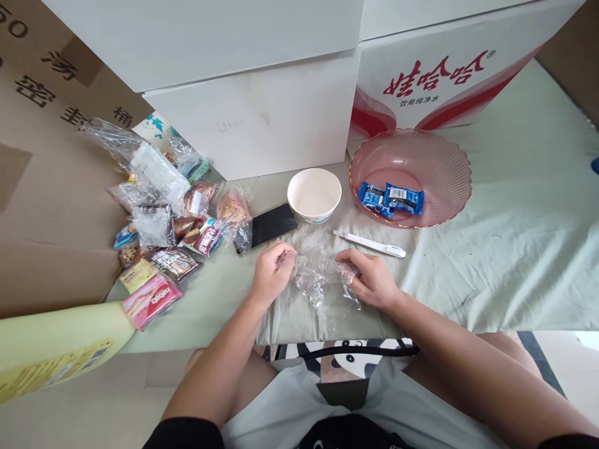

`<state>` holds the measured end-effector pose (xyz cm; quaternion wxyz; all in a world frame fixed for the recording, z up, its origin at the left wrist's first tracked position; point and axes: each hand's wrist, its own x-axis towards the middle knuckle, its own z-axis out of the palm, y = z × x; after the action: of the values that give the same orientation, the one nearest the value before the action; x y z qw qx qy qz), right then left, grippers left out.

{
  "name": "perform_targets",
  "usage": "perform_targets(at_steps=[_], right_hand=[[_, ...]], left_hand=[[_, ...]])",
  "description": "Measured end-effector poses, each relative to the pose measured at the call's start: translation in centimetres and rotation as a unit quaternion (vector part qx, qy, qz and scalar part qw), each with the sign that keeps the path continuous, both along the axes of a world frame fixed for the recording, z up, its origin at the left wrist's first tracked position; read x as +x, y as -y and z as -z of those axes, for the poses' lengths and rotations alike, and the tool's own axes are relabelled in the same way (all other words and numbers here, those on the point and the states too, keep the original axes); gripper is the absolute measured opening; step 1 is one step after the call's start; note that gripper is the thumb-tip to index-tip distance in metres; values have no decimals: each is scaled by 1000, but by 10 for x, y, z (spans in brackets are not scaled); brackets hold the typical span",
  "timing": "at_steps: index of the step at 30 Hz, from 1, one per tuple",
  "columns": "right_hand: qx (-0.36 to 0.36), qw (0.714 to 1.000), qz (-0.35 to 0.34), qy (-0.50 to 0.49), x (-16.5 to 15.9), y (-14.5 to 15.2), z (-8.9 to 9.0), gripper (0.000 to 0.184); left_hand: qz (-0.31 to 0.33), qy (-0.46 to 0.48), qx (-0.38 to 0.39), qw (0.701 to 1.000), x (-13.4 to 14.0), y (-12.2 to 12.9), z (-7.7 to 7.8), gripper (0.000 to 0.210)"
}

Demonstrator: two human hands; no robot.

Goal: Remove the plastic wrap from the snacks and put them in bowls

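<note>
Crumpled clear plastic film (318, 277) stretches between my two hands, just above the cloth near the table's front edge. My left hand (274, 268) is closed on its left side, fingers curled in. Fingers of my right hand (369, 277) pinch the film's right side. Beyond them stands a white paper bowl (314, 192), with nothing visible inside. A dark phone (274, 226) lies by my left hand. Past my right hand is a white utility knife (369, 242). The pink ribbed bowl (444, 181) holds blue snack packets (403, 199).
Snack packets and plastic wrappers (159, 224) lie heaped at the left, with a yellow-green bottle (60, 343) on its side in front of them. White boxes (290, 118) line the back, and a brown carton (47, 187) stands at the left.
</note>
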<state>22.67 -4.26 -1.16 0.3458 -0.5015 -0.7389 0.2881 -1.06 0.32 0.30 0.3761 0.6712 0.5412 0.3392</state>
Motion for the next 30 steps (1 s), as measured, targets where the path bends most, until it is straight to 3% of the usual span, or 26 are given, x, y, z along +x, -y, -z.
perform_targets(at_steps=[5,11,17,22,24,26,28,30], right_hand=[[36,998,51,-27,-1,0,6,30],[7,996,84,-21,-2,1,4,32],[42,995,29,-87,8,4,-8,52],[39,983,27,-176,17,11,-6,44],[35,977,19,-209,18,14,-5,49],[58,980,-7,-192,14,15,-6,63],[91,989,-31,-116,8,14,-6,71],[111,993,-11,-38,3,13,-6,60]], left_hand=[[-80,92,-98,988,-5,-6,-1,19],[-203,193,-80,957,-16,-18,-5,17],[-185,163,-63,967,-15,-18,0,14],[-197,157,-44,967,-17,-19,6,15],[-214,168,-48,961,-16,-21,6,13],[-233,177,-41,955,-14,-22,5,11],[-249,183,-46,950,-10,-21,3,10],[-247,187,-68,948,-7,-20,2,11]])
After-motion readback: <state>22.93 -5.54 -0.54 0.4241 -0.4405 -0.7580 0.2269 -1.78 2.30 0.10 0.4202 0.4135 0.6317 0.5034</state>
